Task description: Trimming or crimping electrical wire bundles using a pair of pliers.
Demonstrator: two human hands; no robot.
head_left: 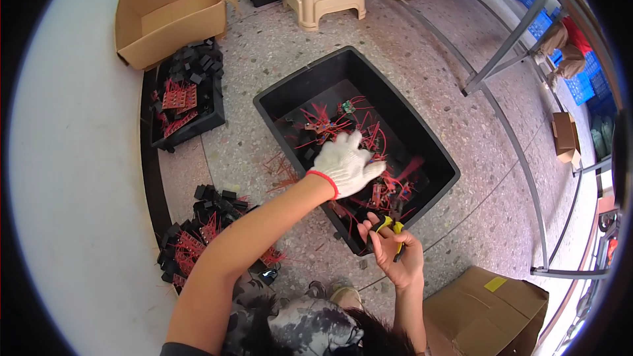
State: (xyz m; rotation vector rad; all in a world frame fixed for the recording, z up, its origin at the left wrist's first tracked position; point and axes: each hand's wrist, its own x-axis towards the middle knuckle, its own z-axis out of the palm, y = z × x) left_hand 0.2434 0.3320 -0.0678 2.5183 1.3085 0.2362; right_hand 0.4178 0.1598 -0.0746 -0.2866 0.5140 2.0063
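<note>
My left hand [344, 163], in a white knit glove with a red cuff, reaches into a black plastic tub [432, 148]. Its fingers are spread over small circuit boards [322, 124] with thin red wires; whether it touches them I cannot tell. One green board [347, 108] lies beyond the glove. At the tub's near edge, my bare right hand [403, 257] grips pliers [395, 227] with yellow and black handles, their dark jaws pointing into the tub. More wired boards [389, 191] lie between the glove and the jaws; one reddish patch beside them is blurred.
Left of me, black blocks and wired boards lie in a floor pile [204, 237]. A smaller black bin [191, 133] holds more, beside an open cardboard box [168, 16]. A beige stool [323, 0] stands ahead, a carton [488, 310] at right. Other people sit near the metal-framed table [511, 33].
</note>
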